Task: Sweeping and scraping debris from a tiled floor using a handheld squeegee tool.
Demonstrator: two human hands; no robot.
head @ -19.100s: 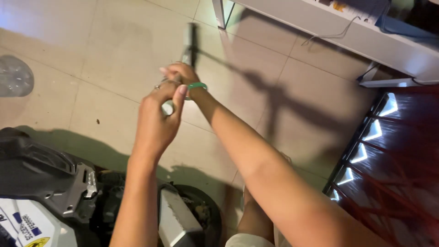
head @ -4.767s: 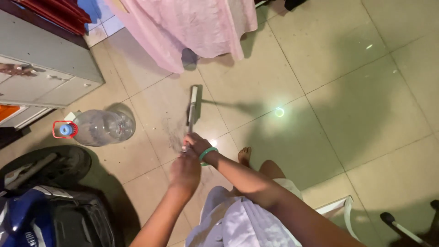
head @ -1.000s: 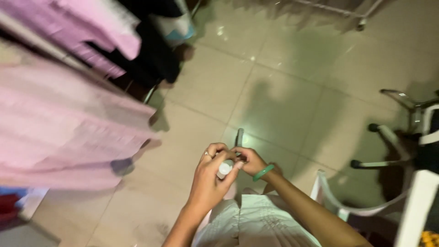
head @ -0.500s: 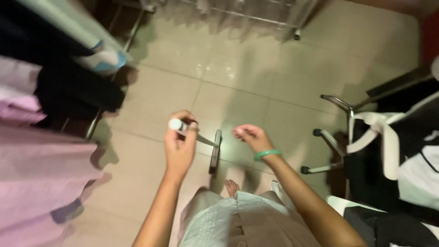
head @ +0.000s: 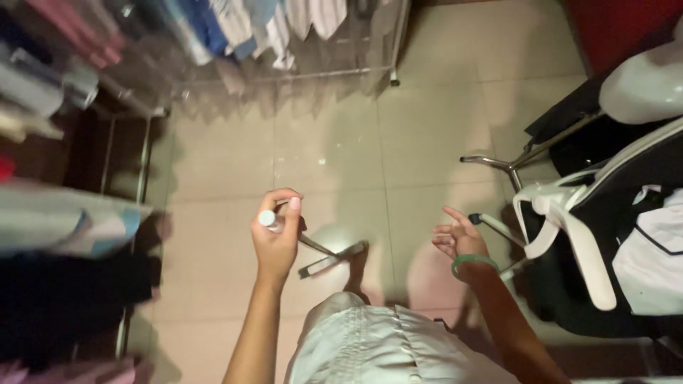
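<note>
My left hand point(head: 276, 238) grips the top of a long mop handle point(head: 270, 220), whose white end cap shows above my fingers. The shaft slants down to the flat mop head point(head: 331, 259) lying on the tiled floor point(head: 398, 135), just ahead of my foot point(head: 356, 269). My right hand point(head: 459, 237) is off the handle, held out to the right with fingers spread and nothing in it. A green bangle point(head: 472, 262) sits on that wrist. My pale skirt point(head: 370, 341) fills the bottom of the view.
An office chair point(head: 569, 227) with white armrests and wheeled legs stands close on the right. A clothes rack point(head: 299, 43) with hanging garments lines the far side, and more clothes point(head: 64, 235) hang along the left.
My right hand has let go of the handle and swung out to the right. The left hand alone holds the mop. My view has turned toward the clothes rack and the chair.
</note>
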